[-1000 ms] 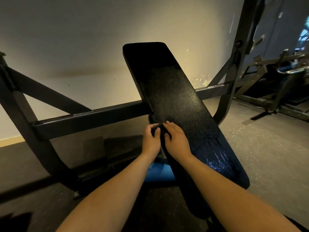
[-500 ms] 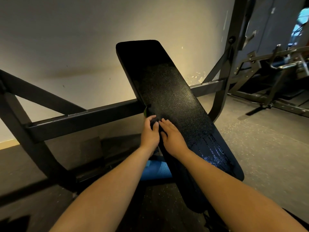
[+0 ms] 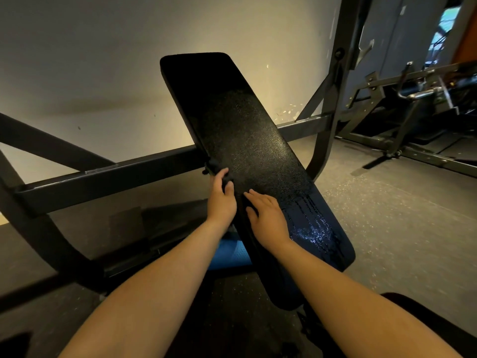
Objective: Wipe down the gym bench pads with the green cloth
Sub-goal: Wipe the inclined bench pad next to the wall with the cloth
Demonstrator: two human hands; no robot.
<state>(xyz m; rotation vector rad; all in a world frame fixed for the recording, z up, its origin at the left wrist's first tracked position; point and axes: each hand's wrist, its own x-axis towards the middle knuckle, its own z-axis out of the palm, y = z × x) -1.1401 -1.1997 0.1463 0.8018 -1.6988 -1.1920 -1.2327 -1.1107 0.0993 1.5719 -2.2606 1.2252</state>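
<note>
Head view: I look down an inclined gym bench, both bare forearms reaching to its left side.
Floor: dark, speckled, and running under everything.
Frame: a dark steel crossbar passes behind the bench, with uprights to either side.
Bench pad: black and grained, tilted up and away from me, with its top end against the pale wall.
Wet patch: drops and runs shine on the pad's lower right part, just beside my right wrist.
Blue roll: something blue and dimpled lies below the pad, between my forearms; I cannot tell what it is.
Right hand: open and flat on the pad face, fingers straight, holding nothing.
Left hand: at the pad's left edge, fingers curled over a bunched lump there.
Green cloth: I take that lump to be it, pressed to the pad's edge at my left fingertips; it looks almost black in this dim light.
Step in hand: wiping the left edge of the back pad, I judge, with the right hand steadying it.
Next move: bring the cloth onto the face and down over the wet patch, pressing firmly so the streaks lift instead of smearing.
</note>
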